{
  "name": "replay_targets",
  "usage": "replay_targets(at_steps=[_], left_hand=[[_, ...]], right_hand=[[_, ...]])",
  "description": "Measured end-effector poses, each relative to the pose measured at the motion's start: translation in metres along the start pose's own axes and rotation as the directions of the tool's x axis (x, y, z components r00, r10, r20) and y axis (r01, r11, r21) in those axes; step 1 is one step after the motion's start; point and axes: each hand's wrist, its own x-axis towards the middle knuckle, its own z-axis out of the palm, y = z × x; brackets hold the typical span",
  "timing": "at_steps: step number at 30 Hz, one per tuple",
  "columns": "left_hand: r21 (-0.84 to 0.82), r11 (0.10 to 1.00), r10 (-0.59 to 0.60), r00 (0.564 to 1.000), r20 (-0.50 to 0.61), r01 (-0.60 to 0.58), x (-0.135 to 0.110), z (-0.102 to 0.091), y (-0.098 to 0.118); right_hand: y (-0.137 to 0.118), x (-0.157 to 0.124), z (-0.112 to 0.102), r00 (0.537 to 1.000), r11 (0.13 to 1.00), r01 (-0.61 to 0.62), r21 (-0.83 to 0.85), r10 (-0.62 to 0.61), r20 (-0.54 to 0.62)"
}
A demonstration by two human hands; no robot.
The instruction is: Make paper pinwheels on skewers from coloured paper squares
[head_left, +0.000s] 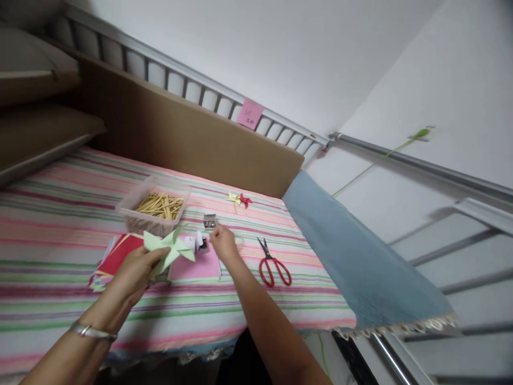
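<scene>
My left hand (134, 268) grips a pale green paper pinwheel (173, 248) by one side, its folded blades facing up. My right hand (225, 244) has its fingers drawn together beside a small open box (209, 221) with little shiny pieces in it. Whatever those fingertips may hold is too small to make out. Between my hands, a small white box (195, 244) lies on a pink paper sheet (205, 268). A stack of coloured paper (122, 255), red on top, is partly covered by my left hand and the pinwheel.
Wooden sticks (160, 205) fill a clear plastic tub (125, 209). Red-handled scissors (269, 262) lie to the right on the striped cloth (200, 313). Farther back are a yellow pinwheel (234, 198) and a red pinwheel (245, 200). A brown board (180, 133) stands along the back.
</scene>
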Motion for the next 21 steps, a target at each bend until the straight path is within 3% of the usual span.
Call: replay_targets(at_steps=[5, 10, 21], left_hand=[[-0.044, 0.999, -0.017, 0.999, 0.032, 0.018, -0.002, 0.01, -0.002], [-0.017, 1.0, -0.017, 1.0, 0.004, 0.017, 0.004, 0.015, -0.013], [0.079, 0.995, -0.055, 0.998, 0.018, 0.053, 0.009, 0.045, -0.029]], right_hand=[[0.009, -0.036, -0.007, 0.999, 0.948, 0.046, 0.315, -0.047, -0.004], [0.008, -0.051, -0.008, 0.999, 0.692, -0.033, 0.721, -0.002, 0.048], [0.018, -0.047, -0.014, 0.982, 0.501, -0.182, 0.846, 0.053, 0.18]])
